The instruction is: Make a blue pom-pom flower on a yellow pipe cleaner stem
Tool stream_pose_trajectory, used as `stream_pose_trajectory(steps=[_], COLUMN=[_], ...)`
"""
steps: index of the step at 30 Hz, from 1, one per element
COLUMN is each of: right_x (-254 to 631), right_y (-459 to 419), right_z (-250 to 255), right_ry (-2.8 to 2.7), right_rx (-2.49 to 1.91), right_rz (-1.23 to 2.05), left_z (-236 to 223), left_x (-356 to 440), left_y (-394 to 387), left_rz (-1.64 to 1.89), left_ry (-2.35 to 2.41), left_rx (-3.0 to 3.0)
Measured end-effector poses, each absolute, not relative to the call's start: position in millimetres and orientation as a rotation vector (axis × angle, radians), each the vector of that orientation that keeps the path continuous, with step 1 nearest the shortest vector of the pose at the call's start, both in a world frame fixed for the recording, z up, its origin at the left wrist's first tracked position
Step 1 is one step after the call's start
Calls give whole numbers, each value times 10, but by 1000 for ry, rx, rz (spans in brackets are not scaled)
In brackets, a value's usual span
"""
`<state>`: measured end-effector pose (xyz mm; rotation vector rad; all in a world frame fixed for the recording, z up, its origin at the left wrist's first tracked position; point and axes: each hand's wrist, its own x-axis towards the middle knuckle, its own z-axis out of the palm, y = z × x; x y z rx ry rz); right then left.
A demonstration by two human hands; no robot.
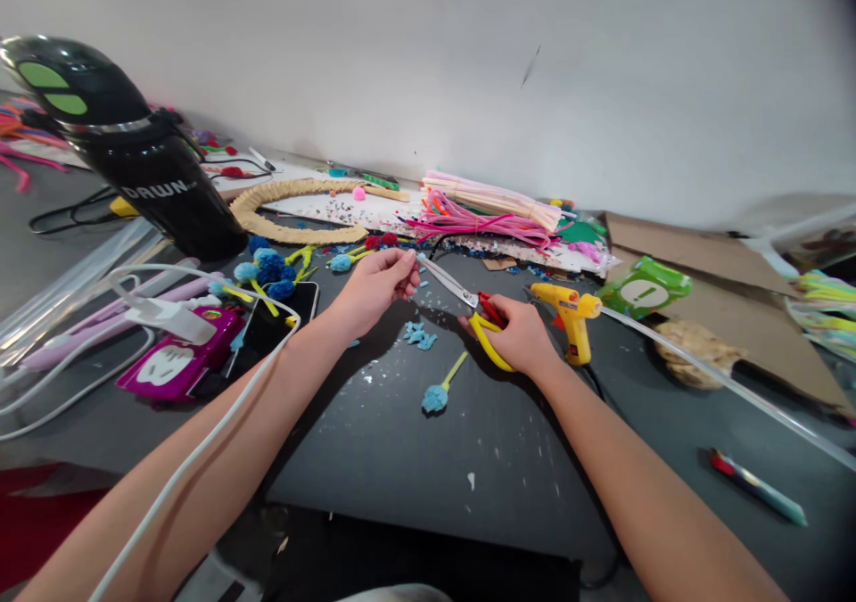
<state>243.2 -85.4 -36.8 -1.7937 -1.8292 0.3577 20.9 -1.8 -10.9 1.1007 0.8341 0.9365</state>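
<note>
My right hand (518,334) is closed round the yellow and red handles of a pair of scissors (455,287). The blades point up and left, with their tips at the fingertips of my left hand (378,288). That hand pinches a small light-blue piece (420,258), mostly hidden by the fingers. Under the hands lie several light-blue cut pieces (420,336) and fine scraps. Nearer to me rests a blue pipe-cleaner flower bud (434,398) with a pale green stem.
A yellow glue gun (568,308) stands right of my right hand. Pink pipe cleaners (481,223) lie at the back. On the left are a black bottle (160,165), a purple power strip (180,361) and blue flowers (271,268). A white cable (220,437) crosses my left forearm.
</note>
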Motion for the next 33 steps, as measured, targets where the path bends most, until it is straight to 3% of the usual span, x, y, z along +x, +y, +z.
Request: stream_pose_trajectory(steps=[33], right_x=[2459], right_y=[-792], right_z=[-436], right_ry=[-1898], right_rx=[-1796], right_rz=[155], left_z=[-109], left_x=[227], left_y=[-21], left_rz=[966], left_ry=[767], left_rx=[1080])
